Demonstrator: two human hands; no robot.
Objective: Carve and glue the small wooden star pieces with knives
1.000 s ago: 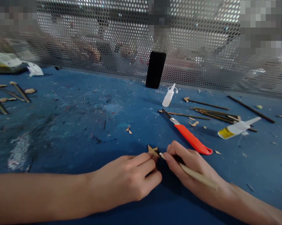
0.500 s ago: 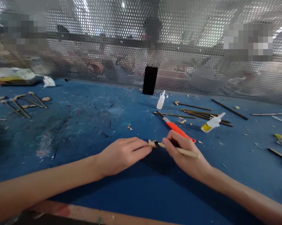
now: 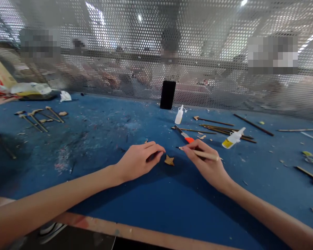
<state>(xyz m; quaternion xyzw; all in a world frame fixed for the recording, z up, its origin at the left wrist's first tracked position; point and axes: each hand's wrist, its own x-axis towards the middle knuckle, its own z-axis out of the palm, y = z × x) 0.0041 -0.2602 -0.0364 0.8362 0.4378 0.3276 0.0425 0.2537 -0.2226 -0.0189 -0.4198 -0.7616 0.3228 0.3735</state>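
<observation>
A small star-shaped piece of wood (image 3: 169,160) lies flat on the blue tabletop between my hands. Just left of it is my left hand (image 3: 139,159), apart from the piece. Its thumb and forefinger are bent together at the tips; whether something tiny is pinched there I cannot make out. My right hand (image 3: 207,161) grips a slim wooden-handled tool (image 3: 207,155) like a pen, its narrow dark tip pointing left above the table. Partly hidden behind that hand, an orange-handled knife (image 3: 189,139) rests with its blade toward the back.
Two glue bottles (image 3: 179,115) (image 3: 233,139) stand or lean near thin sticks (image 3: 224,130). A black phone (image 3: 168,94) leans on the perforated metal screen (image 3: 135,80). Several small wooden hammer-like pieces (image 3: 38,119) lie left. Wood scraps are scattered about; people show blurred beyond the screen.
My left hand has let go of the star-shaped wood and drawn slightly back from it. The tool in my right hand has lifted away from the piece, up and right. The view has tilted up.
</observation>
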